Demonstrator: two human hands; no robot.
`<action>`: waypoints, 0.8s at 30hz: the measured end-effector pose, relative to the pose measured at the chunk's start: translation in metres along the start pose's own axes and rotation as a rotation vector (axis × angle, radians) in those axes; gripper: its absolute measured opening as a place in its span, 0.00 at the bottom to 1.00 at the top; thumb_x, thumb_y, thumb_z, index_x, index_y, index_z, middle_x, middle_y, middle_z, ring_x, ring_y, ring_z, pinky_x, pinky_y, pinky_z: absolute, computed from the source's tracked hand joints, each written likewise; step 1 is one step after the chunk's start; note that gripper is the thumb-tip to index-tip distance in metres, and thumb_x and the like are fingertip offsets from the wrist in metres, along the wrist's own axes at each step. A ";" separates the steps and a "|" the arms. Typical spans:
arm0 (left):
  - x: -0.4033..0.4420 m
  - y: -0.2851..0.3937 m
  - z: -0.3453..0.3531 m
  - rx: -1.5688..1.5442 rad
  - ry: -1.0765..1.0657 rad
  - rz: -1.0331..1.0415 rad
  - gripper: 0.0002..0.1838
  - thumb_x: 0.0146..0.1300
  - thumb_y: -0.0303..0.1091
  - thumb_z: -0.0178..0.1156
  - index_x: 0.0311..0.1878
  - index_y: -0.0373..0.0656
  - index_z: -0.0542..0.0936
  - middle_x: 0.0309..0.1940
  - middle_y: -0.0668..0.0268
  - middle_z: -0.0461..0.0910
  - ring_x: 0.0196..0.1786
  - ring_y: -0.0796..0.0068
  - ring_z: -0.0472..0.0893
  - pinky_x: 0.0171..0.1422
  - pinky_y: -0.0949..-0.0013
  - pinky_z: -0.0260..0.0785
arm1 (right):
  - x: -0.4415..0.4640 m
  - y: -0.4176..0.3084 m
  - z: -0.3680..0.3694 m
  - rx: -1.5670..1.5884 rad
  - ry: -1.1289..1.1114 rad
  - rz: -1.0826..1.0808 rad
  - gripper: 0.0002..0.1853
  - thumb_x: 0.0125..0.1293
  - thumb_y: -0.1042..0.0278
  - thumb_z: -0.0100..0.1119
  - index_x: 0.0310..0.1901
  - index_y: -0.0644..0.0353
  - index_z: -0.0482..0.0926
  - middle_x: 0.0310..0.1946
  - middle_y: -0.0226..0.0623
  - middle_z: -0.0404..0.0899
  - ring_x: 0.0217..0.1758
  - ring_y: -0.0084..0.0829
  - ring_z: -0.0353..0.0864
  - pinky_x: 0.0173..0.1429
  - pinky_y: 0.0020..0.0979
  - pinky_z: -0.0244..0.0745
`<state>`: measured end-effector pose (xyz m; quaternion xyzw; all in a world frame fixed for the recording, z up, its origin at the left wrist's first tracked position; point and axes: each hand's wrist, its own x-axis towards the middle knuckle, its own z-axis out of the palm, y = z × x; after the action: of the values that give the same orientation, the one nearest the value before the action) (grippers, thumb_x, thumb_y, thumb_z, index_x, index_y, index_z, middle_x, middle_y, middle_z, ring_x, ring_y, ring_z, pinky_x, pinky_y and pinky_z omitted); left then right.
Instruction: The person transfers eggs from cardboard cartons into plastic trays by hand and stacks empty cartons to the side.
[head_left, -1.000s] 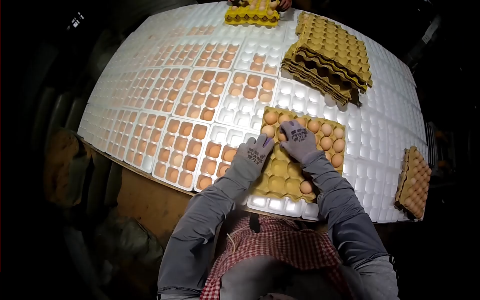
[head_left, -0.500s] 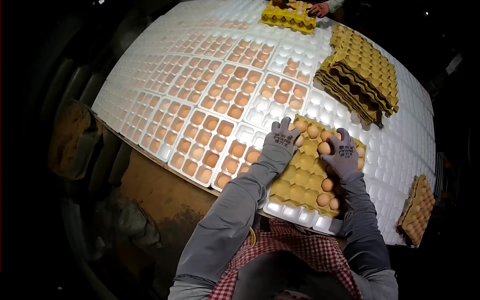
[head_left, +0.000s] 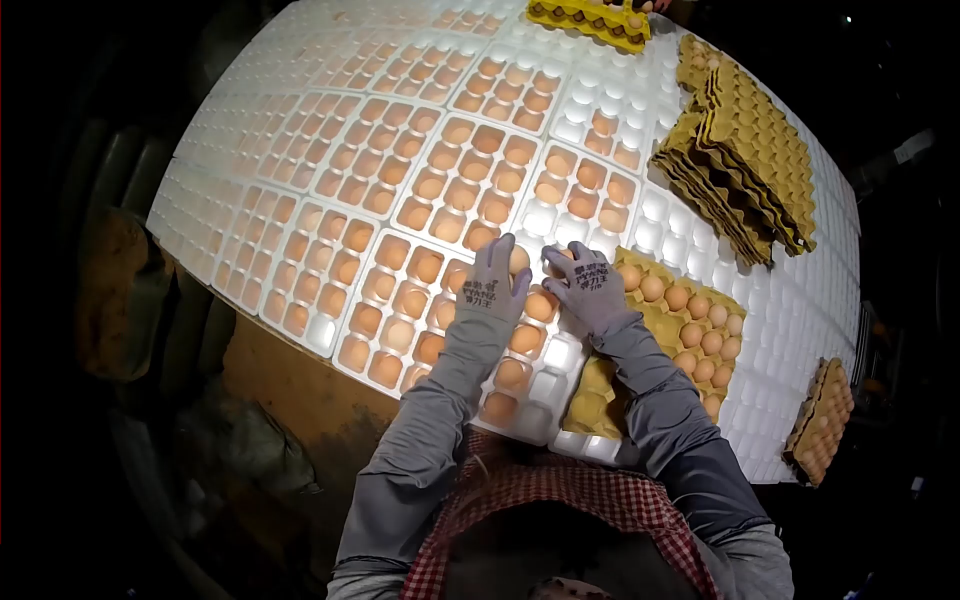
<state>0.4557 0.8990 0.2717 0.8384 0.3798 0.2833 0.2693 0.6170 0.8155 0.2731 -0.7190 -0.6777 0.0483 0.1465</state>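
Observation:
My left hand [head_left: 488,288], in a grey printed glove, is over a white egg tray [head_left: 543,408], its fingers and thumb curled round a brown egg [head_left: 519,260]. Close beside it, my gloved right hand [head_left: 592,292] grips another egg [head_left: 562,254], mostly covered by the fingers. Below the hands, several eggs sit in the tray's left and middle cups, such as an egg [head_left: 511,374]. Right of it lies a yellow-brown pulp egg flat [head_left: 596,398] with several eggs [head_left: 692,334] in its right and far cups; my right forearm crosses over part of it.
White trays, many filled with eggs [head_left: 467,166], cover the table. A stack of pulp flats [head_left: 750,150] stands at the back right, and a flat of eggs [head_left: 820,425] is at the right edge. A yellow carton [head_left: 590,22] is at the far edge, near another person's hand.
Both hands have moved left from the pulp flat to the white tray beside it, each with an egg. The view has shifted slightly, and the other person has mostly left the picture.

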 end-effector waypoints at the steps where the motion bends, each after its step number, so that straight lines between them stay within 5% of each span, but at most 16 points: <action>1: 0.013 -0.003 0.005 0.053 -0.112 -0.018 0.24 0.63 0.36 0.62 0.62 0.44 0.74 0.54 0.51 0.73 0.57 0.50 0.76 0.57 0.56 0.72 | 0.011 0.005 0.001 -0.016 -0.078 0.038 0.15 0.67 0.59 0.56 0.53 0.48 0.81 0.52 0.29 0.74 0.53 0.42 0.75 0.57 0.41 0.74; 3: 0.047 -0.009 0.010 -0.024 -0.092 0.009 0.24 0.64 0.36 0.61 0.63 0.43 0.73 0.54 0.52 0.74 0.57 0.51 0.76 0.59 0.55 0.71 | 0.030 0.010 0.005 0.299 0.221 0.244 0.16 0.67 0.60 0.57 0.55 0.51 0.79 0.53 0.32 0.75 0.56 0.41 0.73 0.61 0.43 0.71; 4: 0.061 -0.009 0.015 -0.104 -0.089 0.016 0.24 0.66 0.35 0.59 0.64 0.42 0.72 0.54 0.53 0.75 0.57 0.51 0.76 0.60 0.55 0.70 | 0.039 0.020 0.013 0.360 0.424 0.129 0.18 0.68 0.58 0.57 0.57 0.53 0.77 0.54 0.40 0.75 0.60 0.45 0.71 0.66 0.44 0.67; 7: 0.091 -0.020 0.052 -0.305 0.027 0.166 0.24 0.70 0.38 0.54 0.67 0.44 0.70 0.64 0.51 0.71 0.69 0.48 0.68 0.70 0.53 0.61 | 0.037 0.039 0.056 -0.115 0.255 0.066 0.21 0.68 0.60 0.57 0.61 0.56 0.73 0.60 0.48 0.73 0.68 0.52 0.66 0.72 0.48 0.61; 9: 0.100 -0.036 0.075 0.144 -0.229 0.087 0.24 0.70 0.40 0.52 0.68 0.44 0.70 0.70 0.52 0.67 0.74 0.48 0.62 0.77 0.44 0.49 | 0.017 0.020 0.021 0.252 0.334 0.098 0.20 0.67 0.63 0.56 0.59 0.56 0.75 0.60 0.47 0.73 0.69 0.52 0.66 0.73 0.49 0.59; 10: 0.095 -0.020 0.068 0.211 -0.290 0.072 0.27 0.70 0.40 0.51 0.72 0.48 0.68 0.74 0.55 0.63 0.77 0.51 0.58 0.81 0.50 0.38 | -0.002 0.019 -0.007 0.338 0.336 0.091 0.20 0.66 0.66 0.55 0.59 0.57 0.76 0.60 0.47 0.74 0.68 0.52 0.67 0.73 0.48 0.60; 12: 0.073 0.008 0.062 0.036 -0.282 0.289 0.30 0.68 0.37 0.53 0.73 0.47 0.65 0.73 0.54 0.64 0.77 0.51 0.59 0.82 0.49 0.41 | -0.047 0.036 -0.039 0.414 0.421 0.214 0.23 0.62 0.69 0.55 0.61 0.56 0.76 0.60 0.49 0.75 0.67 0.53 0.68 0.73 0.49 0.61; 14: 0.048 0.059 0.047 -0.223 -0.620 0.336 0.33 0.66 0.36 0.54 0.74 0.40 0.61 0.72 0.49 0.63 0.78 0.53 0.59 0.82 0.50 0.44 | -0.080 0.059 -0.052 0.294 0.326 0.279 0.33 0.56 0.69 0.57 0.68 0.55 0.70 0.66 0.50 0.69 0.70 0.54 0.64 0.74 0.49 0.60; 15: 0.029 0.062 0.067 -0.095 -0.627 0.467 0.34 0.67 0.37 0.54 0.75 0.38 0.60 0.73 0.47 0.62 0.77 0.50 0.58 0.81 0.48 0.45 | -0.090 0.069 -0.052 0.248 0.164 0.266 0.35 0.56 0.68 0.58 0.69 0.58 0.68 0.68 0.51 0.66 0.72 0.55 0.61 0.77 0.49 0.54; 17: 0.007 0.068 0.119 0.323 -0.269 0.570 0.30 0.63 0.39 0.58 0.68 0.39 0.69 0.66 0.52 0.69 0.71 0.50 0.65 0.75 0.50 0.54 | -0.091 0.077 -0.042 0.233 0.009 0.308 0.34 0.56 0.68 0.61 0.67 0.64 0.70 0.64 0.50 0.72 0.72 0.51 0.62 0.81 0.46 0.44; 19: 0.019 0.059 0.155 0.251 -0.072 0.582 0.13 0.57 0.35 0.59 0.46 0.50 0.81 0.47 0.64 0.78 0.55 0.61 0.75 0.68 0.53 0.58 | -0.095 0.102 -0.034 0.329 0.074 0.208 0.27 0.59 0.70 0.60 0.62 0.67 0.74 0.58 0.49 0.78 0.64 0.46 0.71 0.81 0.43 0.43; 20: 0.024 0.067 0.158 0.310 -0.160 0.467 0.06 0.56 0.36 0.59 0.37 0.56 0.81 0.41 0.69 0.79 0.54 0.63 0.75 0.67 0.53 0.58 | -0.109 0.135 -0.012 0.335 0.203 0.093 0.27 0.62 0.70 0.60 0.63 0.67 0.73 0.57 0.48 0.79 0.59 0.45 0.75 0.76 0.45 0.54; 21: 0.032 0.065 0.162 0.510 -0.254 0.513 0.07 0.56 0.35 0.60 0.37 0.58 0.85 0.40 0.71 0.81 0.53 0.63 0.77 0.63 0.54 0.59 | -0.112 0.113 -0.028 1.088 0.284 0.498 0.25 0.64 0.67 0.60 0.62 0.66 0.74 0.54 0.48 0.80 0.53 0.45 0.78 0.66 0.47 0.67; 22: 0.030 0.067 0.149 0.325 -0.197 0.515 0.08 0.56 0.36 0.61 0.38 0.59 0.85 0.37 0.73 0.81 0.51 0.64 0.78 0.62 0.52 0.61 | -0.119 0.107 -0.038 1.147 0.442 0.520 0.24 0.68 0.62 0.58 0.62 0.64 0.71 0.57 0.46 0.76 0.54 0.43 0.77 0.60 0.37 0.71; 23: 0.026 0.068 0.160 -0.154 0.055 0.399 0.07 0.56 0.40 0.63 0.38 0.56 0.85 0.38 0.72 0.82 0.53 0.63 0.78 0.58 0.52 0.67 | -0.129 0.133 -0.045 1.164 0.406 0.458 0.24 0.68 0.62 0.58 0.62 0.64 0.71 0.57 0.46 0.76 0.54 0.43 0.77 0.60 0.37 0.71; 24: 0.023 0.070 0.173 -0.312 0.118 0.394 0.07 0.56 0.40 0.64 0.38 0.56 0.85 0.38 0.72 0.82 0.52 0.63 0.78 0.57 0.52 0.67 | -0.140 0.164 -0.052 1.192 0.453 0.530 0.22 0.66 0.62 0.61 0.59 0.64 0.75 0.53 0.46 0.78 0.49 0.40 0.78 0.51 0.36 0.75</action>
<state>0.6195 0.8366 0.2048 0.8265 0.1757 0.4339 0.3126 0.7776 0.6628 0.2591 -0.6494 -0.2896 0.2957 0.6380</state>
